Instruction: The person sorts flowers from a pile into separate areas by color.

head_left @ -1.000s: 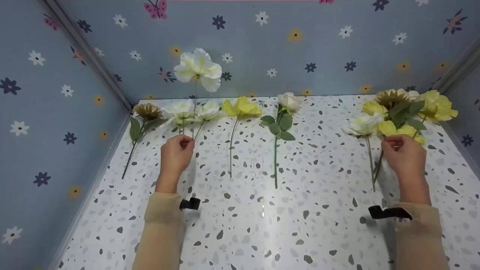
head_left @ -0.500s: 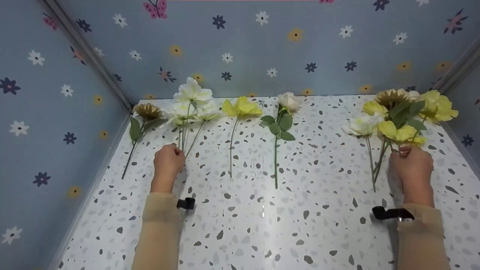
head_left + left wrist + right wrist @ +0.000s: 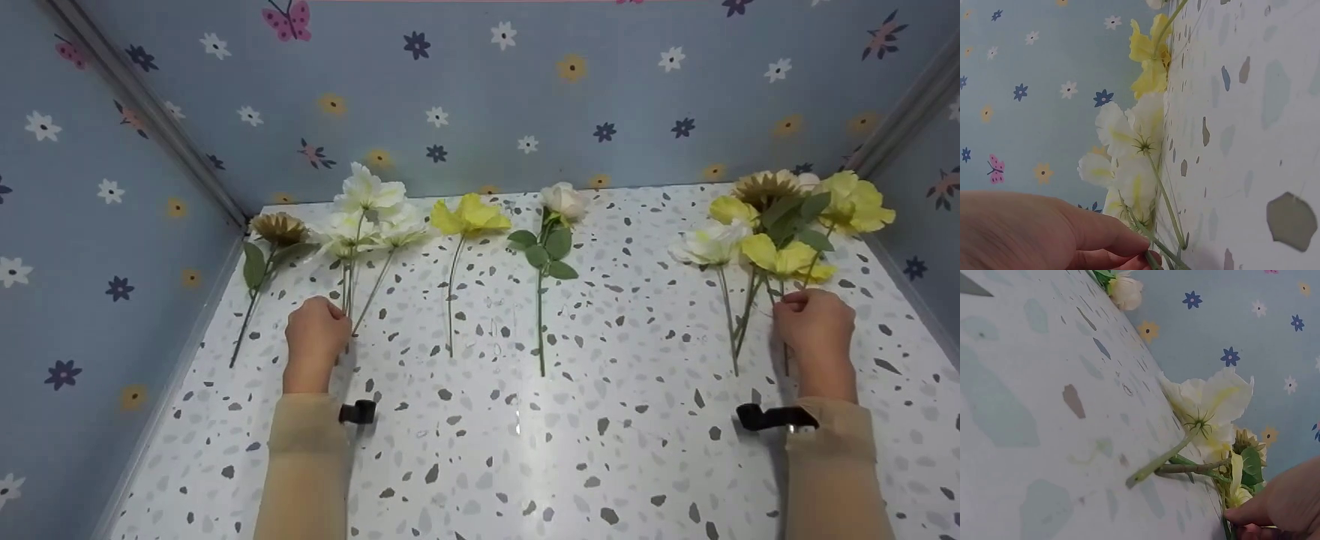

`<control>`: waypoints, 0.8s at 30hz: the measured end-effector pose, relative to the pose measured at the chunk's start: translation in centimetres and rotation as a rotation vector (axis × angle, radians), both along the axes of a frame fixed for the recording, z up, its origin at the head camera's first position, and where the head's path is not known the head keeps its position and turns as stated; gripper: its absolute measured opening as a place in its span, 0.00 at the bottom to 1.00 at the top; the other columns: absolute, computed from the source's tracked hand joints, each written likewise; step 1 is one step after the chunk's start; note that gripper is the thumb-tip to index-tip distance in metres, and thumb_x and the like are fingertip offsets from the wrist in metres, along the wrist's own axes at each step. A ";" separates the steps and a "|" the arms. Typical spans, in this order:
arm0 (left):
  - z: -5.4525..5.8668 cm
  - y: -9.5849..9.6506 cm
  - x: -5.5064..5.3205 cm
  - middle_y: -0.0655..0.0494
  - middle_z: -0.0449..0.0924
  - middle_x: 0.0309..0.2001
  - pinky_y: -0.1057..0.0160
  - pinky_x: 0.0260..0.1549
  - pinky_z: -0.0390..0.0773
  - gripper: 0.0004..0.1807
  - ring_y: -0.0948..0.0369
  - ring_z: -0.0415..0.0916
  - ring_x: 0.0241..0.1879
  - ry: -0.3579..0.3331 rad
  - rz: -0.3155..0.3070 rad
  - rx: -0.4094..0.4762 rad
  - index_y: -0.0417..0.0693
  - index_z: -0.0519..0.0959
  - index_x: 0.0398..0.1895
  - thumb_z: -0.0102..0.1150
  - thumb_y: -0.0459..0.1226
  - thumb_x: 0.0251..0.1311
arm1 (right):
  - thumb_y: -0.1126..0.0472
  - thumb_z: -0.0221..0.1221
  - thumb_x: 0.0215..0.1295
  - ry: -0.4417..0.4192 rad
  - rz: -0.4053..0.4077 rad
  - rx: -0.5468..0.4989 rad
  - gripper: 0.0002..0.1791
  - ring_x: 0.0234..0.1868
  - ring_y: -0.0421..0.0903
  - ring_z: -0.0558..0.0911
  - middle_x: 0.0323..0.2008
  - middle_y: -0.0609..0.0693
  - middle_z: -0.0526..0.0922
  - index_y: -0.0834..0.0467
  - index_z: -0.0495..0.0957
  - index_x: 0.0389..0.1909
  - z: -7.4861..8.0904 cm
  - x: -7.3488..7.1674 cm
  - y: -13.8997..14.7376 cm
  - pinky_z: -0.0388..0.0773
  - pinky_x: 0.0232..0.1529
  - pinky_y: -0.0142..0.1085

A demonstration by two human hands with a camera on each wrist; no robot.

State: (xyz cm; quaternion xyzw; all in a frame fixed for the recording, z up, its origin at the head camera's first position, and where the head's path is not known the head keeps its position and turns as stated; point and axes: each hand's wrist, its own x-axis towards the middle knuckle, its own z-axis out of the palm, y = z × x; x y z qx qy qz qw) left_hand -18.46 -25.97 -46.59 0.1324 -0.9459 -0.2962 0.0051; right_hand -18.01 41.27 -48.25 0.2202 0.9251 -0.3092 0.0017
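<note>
On the left, my left hand [image 3: 313, 341] pinches the thin green stem of a white flower [image 3: 366, 193], whose head overlaps two other white flowers [image 3: 345, 229] at the back. The left wrist view has thumb and finger on that stem [image 3: 1152, 259] close by the tabletop. Over at the right, my right hand [image 3: 817, 341] pinches a stem under a yellow flower [image 3: 784, 256] in a mixed bunch. A white flower [image 3: 1207, 405] lies beside it in the right wrist view, its cut stem end pointing outward. Part of the gripped stems is hidden by the fingers.
A brown flower [image 3: 279, 228] lies far left on the speckled table [image 3: 465, 465]. Between the hands are a single yellow flower [image 3: 469, 216] and a pale rose [image 3: 564, 201] with green leaves. Blue patterned walls [image 3: 480, 90] stand behind and at both sides.
My left hand has come down and a little left, lowering the white flower from before the wall onto the others. My right hand has drawn slightly nearer, its fingers still at the bunch.
</note>
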 end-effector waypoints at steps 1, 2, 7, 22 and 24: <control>0.0 0.0 0.0 0.36 0.86 0.37 0.39 0.44 0.81 0.08 0.40 0.83 0.36 -0.009 0.005 0.004 0.35 0.81 0.35 0.53 0.30 0.69 | 0.58 0.54 0.81 0.001 -0.003 -0.003 0.23 0.59 0.70 0.77 0.57 0.72 0.81 0.73 0.79 0.64 0.0 0.0 0.0 0.77 0.56 0.59; -0.1 0.0 0.0 0.36 0.86 0.38 0.39 0.45 0.82 0.08 0.41 0.82 0.37 -0.017 0.008 0.005 0.34 0.82 0.36 0.54 0.30 0.69 | 0.58 0.54 0.81 0.001 -0.004 -0.006 0.23 0.58 0.69 0.78 0.56 0.72 0.81 0.73 0.79 0.64 0.0 0.0 0.0 0.77 0.55 0.58; -0.2 0.0 -0.1 0.35 0.85 0.39 0.40 0.45 0.82 0.08 0.40 0.82 0.39 -0.036 0.013 0.012 0.32 0.82 0.39 0.55 0.29 0.67 | 0.60 0.54 0.80 0.015 -0.004 -0.008 0.23 0.53 0.66 0.80 0.53 0.70 0.83 0.74 0.79 0.63 -0.1 0.1 -0.1 0.78 0.48 0.50; -0.3 0.3 -0.1 0.43 0.81 0.29 0.47 0.35 0.79 0.07 0.46 0.79 0.32 -0.010 -0.018 -0.005 0.39 0.79 0.29 0.55 0.28 0.66 | 0.49 0.52 0.82 0.022 -0.127 -0.019 0.29 0.50 0.57 0.81 0.55 0.65 0.83 0.70 0.78 0.66 0.0 0.2 1.0 0.76 0.40 0.39; -0.4 0.5 -0.1 0.47 0.78 0.24 0.51 0.30 0.75 0.10 0.49 0.76 0.27 -0.003 -0.026 -0.004 0.42 0.76 0.25 0.55 0.27 0.67 | 0.46 0.50 0.83 0.029 -0.167 -0.036 0.32 0.54 0.58 0.81 0.59 0.65 0.81 0.69 0.75 0.70 -0.3 0.2 1.5 0.75 0.41 0.38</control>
